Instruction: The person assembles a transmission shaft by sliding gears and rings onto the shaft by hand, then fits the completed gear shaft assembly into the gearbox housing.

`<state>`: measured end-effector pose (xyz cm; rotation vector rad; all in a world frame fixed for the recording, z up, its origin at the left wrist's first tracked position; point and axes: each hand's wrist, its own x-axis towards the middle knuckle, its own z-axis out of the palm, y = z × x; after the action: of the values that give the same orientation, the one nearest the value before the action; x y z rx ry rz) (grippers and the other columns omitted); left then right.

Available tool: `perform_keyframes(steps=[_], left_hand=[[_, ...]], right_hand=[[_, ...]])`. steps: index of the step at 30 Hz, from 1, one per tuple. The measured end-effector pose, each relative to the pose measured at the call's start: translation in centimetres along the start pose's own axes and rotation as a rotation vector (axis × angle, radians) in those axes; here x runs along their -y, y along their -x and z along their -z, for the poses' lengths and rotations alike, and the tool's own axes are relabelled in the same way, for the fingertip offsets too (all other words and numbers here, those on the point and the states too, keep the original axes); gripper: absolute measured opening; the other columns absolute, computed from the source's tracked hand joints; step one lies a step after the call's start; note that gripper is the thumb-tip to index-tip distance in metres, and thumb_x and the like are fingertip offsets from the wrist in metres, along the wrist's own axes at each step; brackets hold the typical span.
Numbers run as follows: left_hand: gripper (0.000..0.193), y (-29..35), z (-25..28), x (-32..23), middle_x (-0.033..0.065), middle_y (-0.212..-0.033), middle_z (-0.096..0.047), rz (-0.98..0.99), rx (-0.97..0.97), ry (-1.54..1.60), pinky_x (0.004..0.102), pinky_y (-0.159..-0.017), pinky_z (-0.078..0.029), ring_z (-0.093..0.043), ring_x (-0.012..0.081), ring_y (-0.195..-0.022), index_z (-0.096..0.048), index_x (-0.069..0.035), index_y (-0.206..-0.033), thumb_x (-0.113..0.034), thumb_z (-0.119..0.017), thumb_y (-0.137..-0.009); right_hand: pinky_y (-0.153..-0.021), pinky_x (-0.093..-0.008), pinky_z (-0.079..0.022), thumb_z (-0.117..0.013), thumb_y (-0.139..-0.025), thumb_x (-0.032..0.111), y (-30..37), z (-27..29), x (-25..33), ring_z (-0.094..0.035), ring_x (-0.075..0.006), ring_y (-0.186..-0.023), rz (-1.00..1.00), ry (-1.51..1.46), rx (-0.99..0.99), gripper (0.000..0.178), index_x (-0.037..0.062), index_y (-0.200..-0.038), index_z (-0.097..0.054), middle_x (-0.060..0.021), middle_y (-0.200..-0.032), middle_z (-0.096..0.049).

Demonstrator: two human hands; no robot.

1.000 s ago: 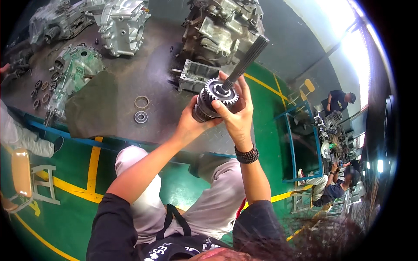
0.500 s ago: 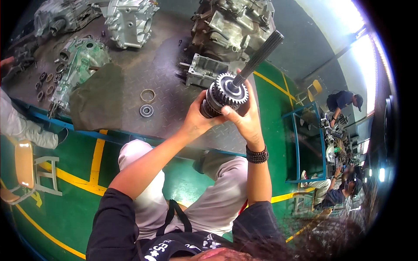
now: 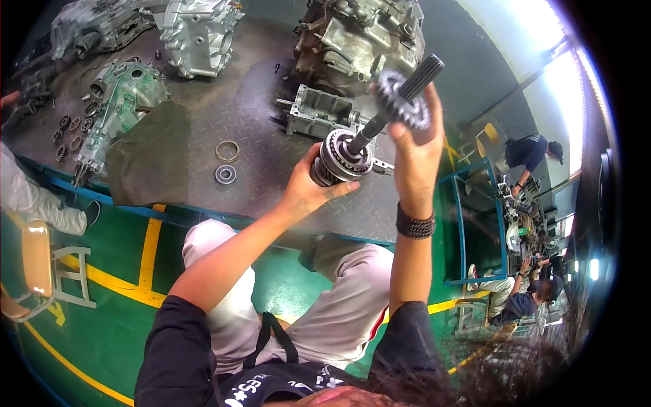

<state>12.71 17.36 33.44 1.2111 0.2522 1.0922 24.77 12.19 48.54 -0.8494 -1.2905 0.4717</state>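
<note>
Gear (image 3: 393,98) partway up the shaft (image 3: 371,130), apart from the hub (image 3: 342,159)

Both hands busy. My left hand (image 3: 303,184) is wrapped round the hub from the left, thumb along its near side, holding the assembly above the near right part of the bench (image 3: 196,122). My right hand (image 3: 417,152) grasps the gear by its rim, thumb on the near side, fingers up the right side, partly hidden. Gear encircles the shaft; teeth blurred. Bare shaft shows between gear and hub, and a splined end juts out past the gear. Shaft leans up and to the right. Beaded bracelet (image 3: 416,224) on my right wrist.

Beyond the hub: small open housing (image 3: 319,108), with a big grimy gearbox (image 3: 363,51) just behind. Left of my hands: thin ring (image 3: 217,150) and bearing (image 3: 225,174), close together. Farther left: olive cloth (image 3: 152,159) at the near edge, beside a green-stained casing (image 3: 122,98). Silver casing (image 3: 198,41) toward the far side.

Green floor (image 3: 115,244), yellow lines. Chair (image 3: 37,258) at left. Off right, one person (image 3: 530,154) bends over metal parts; another person (image 3: 519,306) sits nearer.
</note>
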Motion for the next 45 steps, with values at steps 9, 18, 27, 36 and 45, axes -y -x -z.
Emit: perform_keyframes(steps=[9,18,27,36,45], left_hand=[[0.071,0.3,-0.4,-0.2,0.005,-0.12,-0.065,-0.038,0.004,0.007,0.0325,-0.102,-0.047,-0.061,0.0142,-0.113,-0.055,-0.004,-0.127,-0.025,-0.094,-0.071],[0.069,0.4,-1.9,-1.3,0.0039,-0.119,-0.066,0.01,-0.033,0.027,0.0315,-0.101,-0.048,-0.062,0.0139,-0.111,-0.056,-0.006,-0.126,-0.017,-0.094,-0.069],[0.07,0.0,-2.6,-1.9,0.0036,-0.119,-0.066,0.038,-0.033,0.016,0.0321,-0.1,-0.049,-0.062,0.014,-0.111,-0.056,-0.005,-0.126,-0.017,-0.094,-0.068],[0.067,0.8,-2.5,-0.9,0.0026,-0.118,-0.067,0.054,0.002,-0.001,0.0328,-0.101,-0.048,-0.062,0.0137,-0.111,-0.058,-0.007,-0.124,-0.016,-0.094,-0.069],[0.068,0.4,-1.7,-1.1,0.0052,-0.12,-0.067,0.001,-0.021,0.041,0.0322,-0.101,-0.048,-0.062,0.0145,-0.112,-0.056,-0.004,-0.127,-0.018,-0.093,-0.071]], right_hand=[[-0.116,-0.0417,-0.044,-0.052,-0.107,0.03,-7.5,0.1,5.3,-0.05,-0.0336,-0.137,0.172,-0.169,0.012,0.053,-0.0108,-0.14,-0.046,-0.0237,-0.142,-0.055],[-0.116,-0.0485,-0.047,-0.058,-0.104,0.027,-7.3,3.4,5.2,-0.048,-0.0469,-0.135,0.013,-0.856,-0.032,0.049,-0.0017,-0.14,-0.039,-0.03,-0.14,-0.048],[-0.071,-0.0209,-0.051,-0.058,-0.099,0.051,-7.7,4.5,8.8,-0.067,-0.0153,-0.101,0.104,0.181,0.136,0.078,0.0053,-0.157,-0.033,-0.0142,-0.123,-0.066],[-0.088,-0.0277,-0.052,-0.085,-0.083,0.033,-9.4,3.9,11.1,-0.065,-0.014,-0.102,0.048,0.537,0.495,0.066,0.0019,-0.135,-0.059,-0.0112,-0.118,-0.07],[-0.085,-0.0311,-0.05,-0.101,-0.057,0.032,-6.4,2.0,8.1,-0.062,-0.0148,-0.094,-0.132,0.805,0.586,0.11,0.0122,-0.148,-0.043,-0.0062,-0.101,-0.068]])
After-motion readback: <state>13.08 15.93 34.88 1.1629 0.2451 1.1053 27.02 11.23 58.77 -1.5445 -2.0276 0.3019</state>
